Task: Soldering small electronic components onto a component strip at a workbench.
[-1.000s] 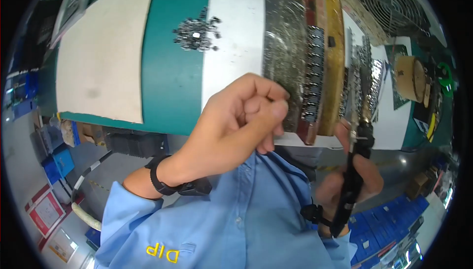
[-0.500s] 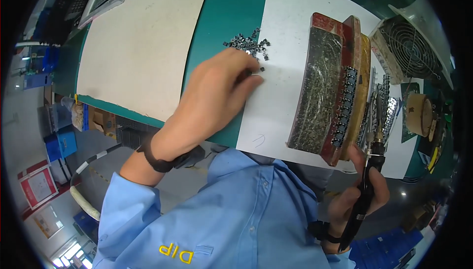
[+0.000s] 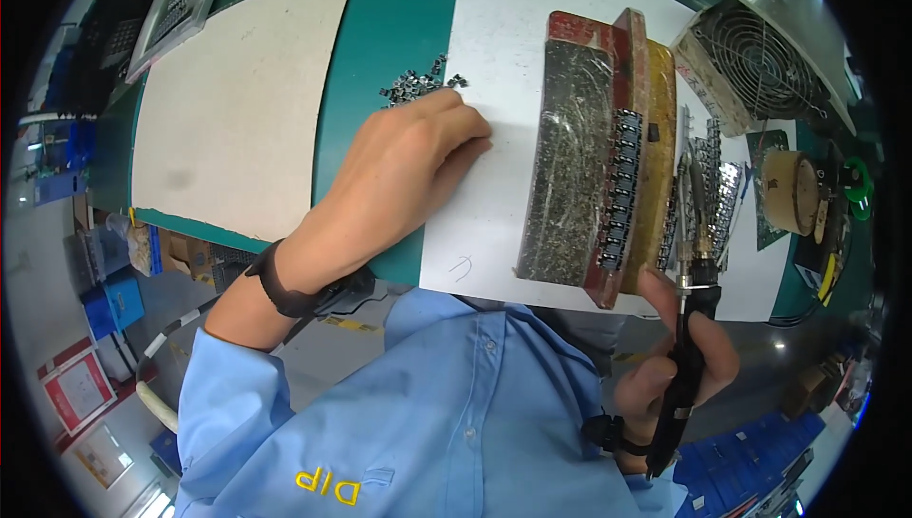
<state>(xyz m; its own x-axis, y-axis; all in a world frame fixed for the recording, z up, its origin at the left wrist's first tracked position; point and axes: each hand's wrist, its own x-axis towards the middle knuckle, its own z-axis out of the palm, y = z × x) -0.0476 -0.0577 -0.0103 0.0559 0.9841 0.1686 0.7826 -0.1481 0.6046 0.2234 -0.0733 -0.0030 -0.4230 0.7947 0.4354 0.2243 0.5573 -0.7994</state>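
The left hand [image 3: 408, 162] lies knuckles-up on the white sheet [image 3: 494, 34], fingers curled shut just below the pile of small dark parts [image 3: 418, 86]; whether that grip pinches one I cannot tell. The right hand [image 3: 679, 361] wraps tightly round a soldering iron [image 3: 686, 328], tip up beside the red block [image 3: 594, 148], probably ready for work. The green desk [image 3: 399, 15] also carries a fan [image 3: 760, 57].

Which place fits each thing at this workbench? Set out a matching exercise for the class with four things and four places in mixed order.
Things:
1. left hand
2. soldering iron
3. fan
4. black wristband

Places:
A. far right corner of the bench
B. on the left wrist
C. beside the pile of small dark parts
D. in the right hand

Pairs: 1-C, 2-D, 3-A, 4-B
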